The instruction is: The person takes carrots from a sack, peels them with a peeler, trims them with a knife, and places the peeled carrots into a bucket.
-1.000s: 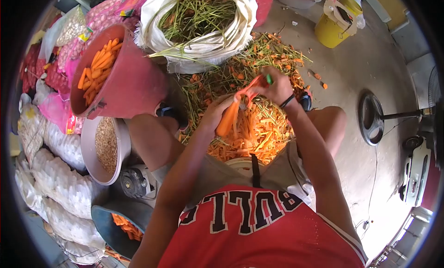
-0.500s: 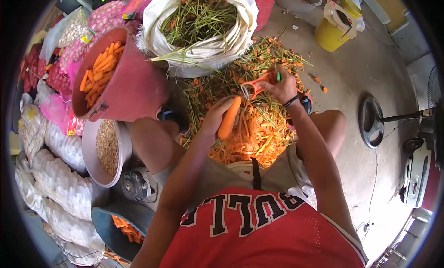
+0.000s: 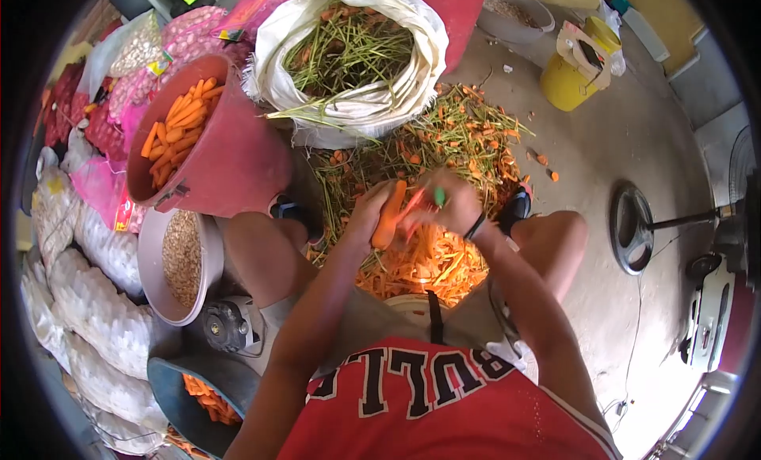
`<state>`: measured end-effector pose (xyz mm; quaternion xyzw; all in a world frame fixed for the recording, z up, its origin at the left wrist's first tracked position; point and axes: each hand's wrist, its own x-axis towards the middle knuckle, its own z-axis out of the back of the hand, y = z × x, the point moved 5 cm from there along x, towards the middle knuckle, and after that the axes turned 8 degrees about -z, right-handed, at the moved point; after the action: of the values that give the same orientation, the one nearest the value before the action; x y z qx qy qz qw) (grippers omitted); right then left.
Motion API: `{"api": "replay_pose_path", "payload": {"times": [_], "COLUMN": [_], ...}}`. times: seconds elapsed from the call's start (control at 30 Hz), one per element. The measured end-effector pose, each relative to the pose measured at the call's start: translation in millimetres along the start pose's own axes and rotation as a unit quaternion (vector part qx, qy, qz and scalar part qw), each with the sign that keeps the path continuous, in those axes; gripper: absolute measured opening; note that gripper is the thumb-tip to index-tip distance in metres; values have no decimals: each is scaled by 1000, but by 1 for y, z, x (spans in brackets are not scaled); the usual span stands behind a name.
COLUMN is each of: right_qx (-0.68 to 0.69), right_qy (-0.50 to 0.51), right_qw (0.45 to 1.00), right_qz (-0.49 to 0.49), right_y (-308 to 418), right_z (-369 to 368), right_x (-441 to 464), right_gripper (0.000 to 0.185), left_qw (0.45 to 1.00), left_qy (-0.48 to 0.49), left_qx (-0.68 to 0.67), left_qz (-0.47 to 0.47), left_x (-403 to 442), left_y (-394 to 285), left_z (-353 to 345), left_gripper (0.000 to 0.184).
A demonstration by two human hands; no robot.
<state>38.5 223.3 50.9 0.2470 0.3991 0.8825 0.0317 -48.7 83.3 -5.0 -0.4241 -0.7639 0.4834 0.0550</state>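
In front of me my left hand (image 3: 369,212) is closed around a carrot (image 3: 388,219), which stands tilted with its thick end toward me. My right hand (image 3: 453,204), smeared by motion, grips an orange-red peeler (image 3: 414,209) with a green spot on it. The peeler lies against or very close to the carrot's right side; the exact contact is blurred. Below both hands, a heap of orange carrot peels (image 3: 432,266) fills the space between my legs.
A white sack (image 3: 273,51) of green stalks stands ahead. On the left are a red tub (image 3: 254,143) of carrots, a pale basin (image 3: 212,262), a blue tub (image 3: 162,381) and stacked bags (image 3: 99,301). A yellow bucket (image 3: 561,89) and a fan base (image 3: 630,226) stand right.
My right hand has come down and left, bringing the peeler from above the carrot to its side. My left hand still holds the carrot, now more upright and slightly left.
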Motion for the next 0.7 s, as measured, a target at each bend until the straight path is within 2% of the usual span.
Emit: {"api": "replay_pose_path", "payload": {"times": [0.03, 0.07, 0.13, 0.17, 0.2, 0.27, 0.33, 0.4, 0.47, 0.5, 0.57, 0.6, 0.63, 0.67, 0.7], "right_qx": [-14, -26, -69, -59, -136, -90, -12, -24, -87, -95, -115, -183, -176, -167, -173], "right_qy": [1, 0, -2, -62, -82, -96, -12, 13, 12, -1, -34, -101, -57, -12, -7], "right_qw": [1000, 999, 994, 991, 974, 970, 987, 999, 995, 995, 976, 962, 951, 933, 936], "right_qz": [19, 33, -85, -104, -160, -207, -159, 34, 50, -30, -184, -175, -247, -318, -308], "right_y": [12, 22, -12, -42, -50, -61, -33, 19, 0, -14, -48, -75, -81, -86, -86], "right_z": [-2, -2, 19, 28, 41, 40, 17, -4, -7, 1, 34, 42, 45, 47, 44], "right_x": [0, -1, 9, 13, 17, 12, 4, -4, -5, -3, 11, 10, 10, 8, 7], "right_gripper": [51, 52, 56, 58, 57, 55, 53, 48, 49, 47, 44, 44, 45, 48, 44], "left_qw": [999, 1000, 995, 997, 997, 997, 999, 999, 998, 993, 990, 988, 984, 989, 986], "left_qy": [-49, -1, 97, 35, 36, 39, 28, 21, 22, 69, 36, 21, 42, 98, 151], "left_qx": [0, 0, 7, 73, 70, 60, 24, 21, 65, 82, 128, 150, 173, 110, 44], "left_qz": [-9, -8, 4, 17, 28, 42, 33, 11, -12, 52, 40, 29, 26, -17, -60], "left_x": [-2, 2, 4, -6, -7, -6, -8, -5, 0, -4, -8, -8, -9, -9, -10], "left_y": [-4, 2, 21, 10, 12, 11, 2, 4, 23, 25, 21, 14, 5, -11, -34], "left_z": [-2, 2, 19, 9, 11, 12, 4, 5, 17, 22, 17, 12, 3, -7, -13], "left_gripper": [29, 31, 35, 34, 34, 33, 33, 30, 28, 30, 32, 33, 41, 44, 47]}}
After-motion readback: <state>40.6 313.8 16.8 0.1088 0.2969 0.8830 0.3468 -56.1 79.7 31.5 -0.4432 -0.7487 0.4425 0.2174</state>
